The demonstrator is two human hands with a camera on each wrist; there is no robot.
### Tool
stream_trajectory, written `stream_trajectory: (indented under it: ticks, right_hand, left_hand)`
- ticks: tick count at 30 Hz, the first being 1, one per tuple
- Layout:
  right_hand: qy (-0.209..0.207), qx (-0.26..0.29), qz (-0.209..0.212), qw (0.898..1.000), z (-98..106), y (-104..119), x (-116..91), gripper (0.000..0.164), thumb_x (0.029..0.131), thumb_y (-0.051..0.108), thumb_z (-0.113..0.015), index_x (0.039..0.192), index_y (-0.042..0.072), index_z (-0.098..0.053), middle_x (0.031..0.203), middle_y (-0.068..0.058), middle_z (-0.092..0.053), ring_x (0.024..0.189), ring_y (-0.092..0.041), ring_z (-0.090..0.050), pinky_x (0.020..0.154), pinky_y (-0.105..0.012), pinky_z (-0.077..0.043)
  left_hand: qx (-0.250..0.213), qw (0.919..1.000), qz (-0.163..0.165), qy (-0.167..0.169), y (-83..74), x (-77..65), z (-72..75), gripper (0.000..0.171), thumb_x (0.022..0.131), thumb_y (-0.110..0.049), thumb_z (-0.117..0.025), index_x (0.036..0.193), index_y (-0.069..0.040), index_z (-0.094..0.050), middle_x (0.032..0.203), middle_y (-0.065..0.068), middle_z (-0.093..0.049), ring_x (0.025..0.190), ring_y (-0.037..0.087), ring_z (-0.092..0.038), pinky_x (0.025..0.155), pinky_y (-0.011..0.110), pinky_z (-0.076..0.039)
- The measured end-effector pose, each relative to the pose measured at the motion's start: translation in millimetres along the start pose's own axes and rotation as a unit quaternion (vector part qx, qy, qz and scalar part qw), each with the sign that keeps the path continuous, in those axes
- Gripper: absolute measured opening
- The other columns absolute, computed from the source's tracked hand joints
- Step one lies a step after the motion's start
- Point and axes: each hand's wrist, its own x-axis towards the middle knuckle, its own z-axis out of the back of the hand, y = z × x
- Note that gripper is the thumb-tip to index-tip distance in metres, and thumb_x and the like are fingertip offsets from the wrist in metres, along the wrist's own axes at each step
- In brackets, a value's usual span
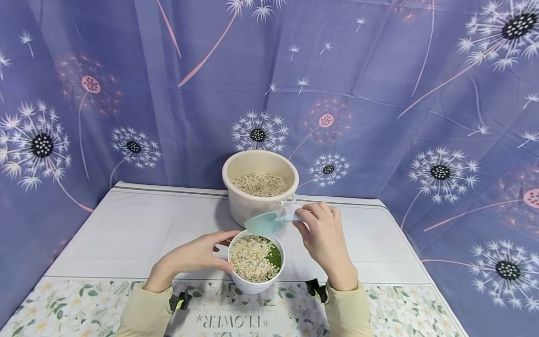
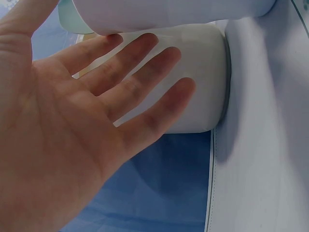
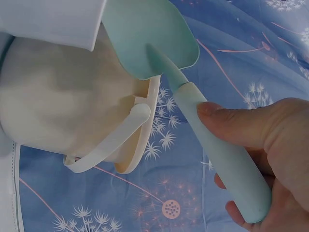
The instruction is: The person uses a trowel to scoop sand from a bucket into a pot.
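Observation:
A small white pot stands near the table's front, holding pale gravel-like grains with a green patch at its right side. My left hand rests against the pot's left side, thumb and index finger spread along it; the left wrist view shows the other fingers extended beside it. My right hand grips the handle of a pale blue-green trowel, thumb on top. The trowel's blade hangs over the pot's far rim, showing no grains on its visible face.
Just behind the pot stands a cream bucket part filled with similar grains. Its white carrying handle hangs at its side. A flower-patterned cloth covers the table's front, and a purple dandelion curtain hangs behind.

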Motion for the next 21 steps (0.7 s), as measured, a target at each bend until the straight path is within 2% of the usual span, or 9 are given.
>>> stream_trajectory:
  ticks: [11,21]
  right_hand:
    - [-0.009,0.021,-0.022,0.999,-3.3,-5.1,-1.2,0.019,0.078,0.013,-0.083,0.094,0.01,-0.073,0.097,-0.003,-0.067,0.089,-0.025,-0.055,0.072,-0.041,-0.036]
    - [-0.025,0.063,-0.043,0.997,-5.2,-12.3,-3.9,0.023,0.076,0.012,-0.085,0.096,0.007,-0.073,0.095,-0.004,-0.069,0.087,-0.026,-0.058,0.07,-0.039,-0.037]
  left_hand:
    - [-0.003,1.0,-0.001,0.003,-0.6,-0.8,0.3,0.091,0.079,-0.037,-0.081,0.151,-0.004,-0.035,0.142,0.012,-0.05,0.123,0.031,-0.051,0.105,0.057,-0.037]
    - [-0.01,0.9999,-0.008,0.005,-0.3,-0.5,0.2,0.09,0.08,-0.036,-0.081,0.151,-0.005,-0.035,0.142,0.01,-0.051,0.123,0.03,-0.051,0.104,0.056,-0.039]
